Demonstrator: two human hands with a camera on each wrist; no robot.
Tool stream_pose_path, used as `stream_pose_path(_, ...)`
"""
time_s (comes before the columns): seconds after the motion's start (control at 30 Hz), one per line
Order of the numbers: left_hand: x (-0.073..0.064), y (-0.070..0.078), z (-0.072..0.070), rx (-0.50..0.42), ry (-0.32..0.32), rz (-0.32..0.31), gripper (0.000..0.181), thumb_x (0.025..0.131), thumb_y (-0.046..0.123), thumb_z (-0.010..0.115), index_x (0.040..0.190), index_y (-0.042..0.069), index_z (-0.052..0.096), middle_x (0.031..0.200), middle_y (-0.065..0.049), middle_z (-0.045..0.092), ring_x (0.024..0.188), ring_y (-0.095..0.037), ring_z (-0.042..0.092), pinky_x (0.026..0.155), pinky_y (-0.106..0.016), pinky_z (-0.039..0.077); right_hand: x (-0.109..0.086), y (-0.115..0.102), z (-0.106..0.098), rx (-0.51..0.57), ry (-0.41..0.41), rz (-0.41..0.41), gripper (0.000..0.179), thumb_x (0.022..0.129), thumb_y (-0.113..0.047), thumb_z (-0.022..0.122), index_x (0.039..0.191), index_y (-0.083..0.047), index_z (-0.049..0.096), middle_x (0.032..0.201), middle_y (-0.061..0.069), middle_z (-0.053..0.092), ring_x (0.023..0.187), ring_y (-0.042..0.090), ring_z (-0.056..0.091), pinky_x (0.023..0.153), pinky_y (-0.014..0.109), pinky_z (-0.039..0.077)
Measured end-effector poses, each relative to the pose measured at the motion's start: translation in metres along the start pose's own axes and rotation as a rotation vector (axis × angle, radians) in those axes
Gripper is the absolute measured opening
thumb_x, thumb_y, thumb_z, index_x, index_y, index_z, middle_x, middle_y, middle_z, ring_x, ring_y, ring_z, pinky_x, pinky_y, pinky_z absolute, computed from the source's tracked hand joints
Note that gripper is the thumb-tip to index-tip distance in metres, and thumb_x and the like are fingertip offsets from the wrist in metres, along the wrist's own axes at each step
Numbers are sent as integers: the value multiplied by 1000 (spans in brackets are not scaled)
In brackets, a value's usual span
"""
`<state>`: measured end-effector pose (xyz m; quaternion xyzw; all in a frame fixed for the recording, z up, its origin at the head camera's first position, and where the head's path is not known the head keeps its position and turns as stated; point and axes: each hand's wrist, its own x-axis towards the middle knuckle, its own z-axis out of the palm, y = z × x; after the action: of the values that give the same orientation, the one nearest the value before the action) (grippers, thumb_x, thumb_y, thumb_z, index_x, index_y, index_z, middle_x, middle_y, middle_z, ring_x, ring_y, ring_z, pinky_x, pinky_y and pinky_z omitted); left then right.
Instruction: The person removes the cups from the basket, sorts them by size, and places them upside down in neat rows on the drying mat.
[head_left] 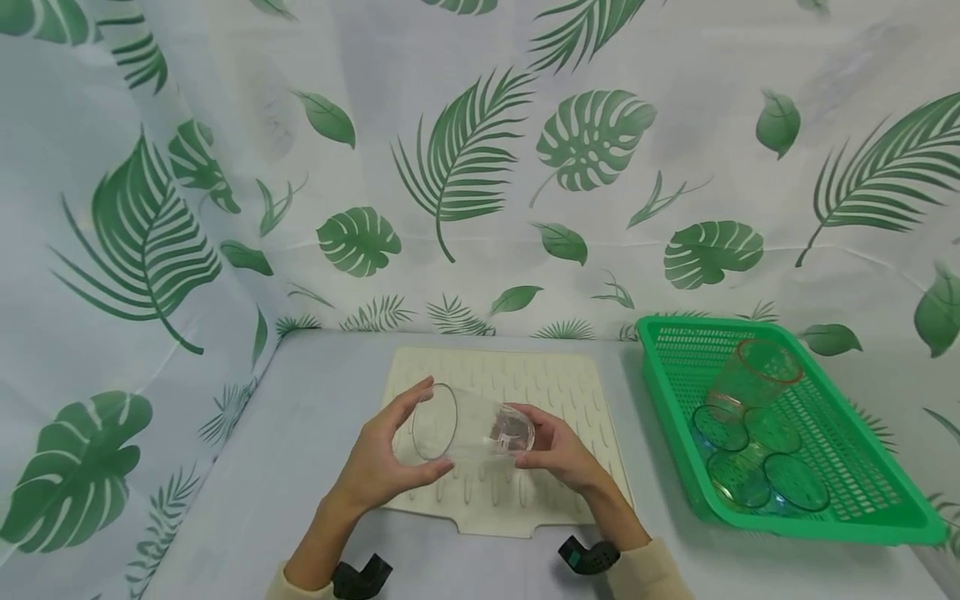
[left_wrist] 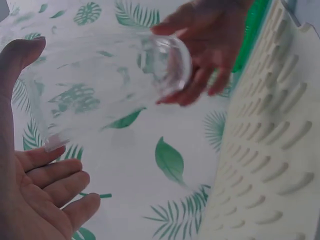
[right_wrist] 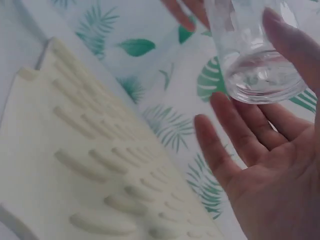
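Note:
A clear drinking glass lies sideways in the air between both hands, above the cream ridged mat. Its rim end points left and its thick base points right. My left hand grips the rim, thumb on one side and fingertips on the other. At the base end, my right hand pinches the glass between thumb and fingers. In the left wrist view, the left hand has its thumb and index finger at the rim. The right wrist view shows the thick glass base against the right hand.
On the right stands a green plastic basket holding several glasses, one with a reddish tint tilted at the back. A white tabletop surrounds the mat. Leaf-printed cloth hangs behind and along the left.

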<state>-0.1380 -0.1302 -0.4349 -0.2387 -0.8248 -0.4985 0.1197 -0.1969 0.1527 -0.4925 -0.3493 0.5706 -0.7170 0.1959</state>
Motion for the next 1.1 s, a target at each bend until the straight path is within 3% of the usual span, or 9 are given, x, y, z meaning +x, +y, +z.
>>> stream_pose_path(0.23,-8,-5,3,38,-26,-73,85,70,48,78,142,33,34,147,12,38,136,-13,39,105,-51,41,7,-20,9,230,51,-200,50,90,4,53,137,7,36,126,8,56,117,16,56,100,26,49)
stream_pose_path(0.37,-12,-6,11,14,-38,-110,86,70,48,79,142,34,34,148,8,40,135,-14,40,104,-52,42,14,-31,18,265,140,-296,46,90,2,51,134,3,41,123,6,56,113,16,57,100,26,49)
stream_pose_path(0.5,-15,-3,18,19,-67,-166,91,68,53,78,143,39,30,148,12,39,136,-12,39,105,-52,42,22,-42,25,272,237,-352,44,87,-4,57,129,-1,47,117,4,59,107,16,59,95,25,51)
stream_pose_path(0.67,-20,-4,17,57,-30,-220,86,71,56,74,143,40,30,149,12,37,138,-15,36,107,-51,40,27,-54,30,173,303,-357,42,83,0,55,125,-4,53,115,3,61,104,13,60,90,21,52)
stream_pose_path(0.8,-26,-12,10,92,32,-249,84,73,56,72,144,36,32,149,8,38,139,-19,37,108,-51,39,30,-60,31,63,319,-326,46,82,5,52,128,-2,51,120,2,58,109,14,57,94,23,50)
stream_pose_path(0.93,-36,-25,3,151,65,-324,86,71,60,71,144,33,34,148,9,39,138,-19,38,109,-48,39,37,-63,31,-50,354,-294,49,83,2,59,131,2,47,123,2,54,113,14,54,96,24,49)
stream_pose_path(1.1,-51,-42,-5,206,61,-405,93,70,62,70,145,20,35,149,4,38,139,-21,36,111,-48,36,49,-60,28,-231,416,-284,55,81,-2,69,129,8,46,123,8,50,112,17,51,96,23,46)
